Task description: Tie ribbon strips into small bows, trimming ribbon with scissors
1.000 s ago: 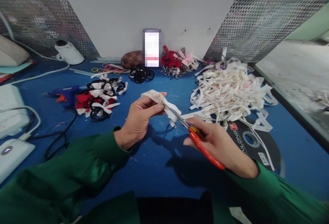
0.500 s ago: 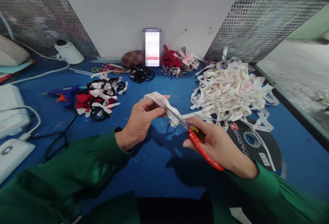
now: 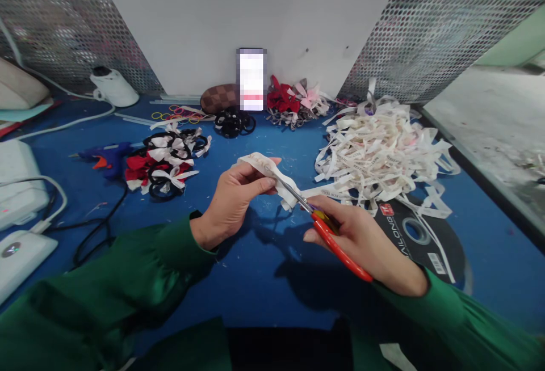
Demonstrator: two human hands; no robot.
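Note:
A strip of white ribbon [image 3: 286,181] is pinched between the thumb and fingers of my left hand [image 3: 232,201], near the middle of the blue table. My right hand [image 3: 361,237] is wrapped round red-handled scissors [image 3: 340,249], whose metal blades lie along the ribbon and point at my left fingertips. The ribbon's lower end hangs beside the blades. To the right of the scissors spreads a large heap of printed white ribbons [image 3: 374,150], and a black spool [image 3: 426,246] lies just beyond my right wrist.
Black hair ties with red and white bows [image 3: 166,161] and a blue glue gun [image 3: 108,158] lie on the left. A phone [image 3: 252,79] stands against the back wall, beside a brown checked pouch [image 3: 219,98] and red and pink bows [image 3: 293,98]. White power boxes [image 3: 21,252] sit far left.
The scissor blades look closer together along the ribbon, and the red handle has shifted slightly. My left hand stays in place.

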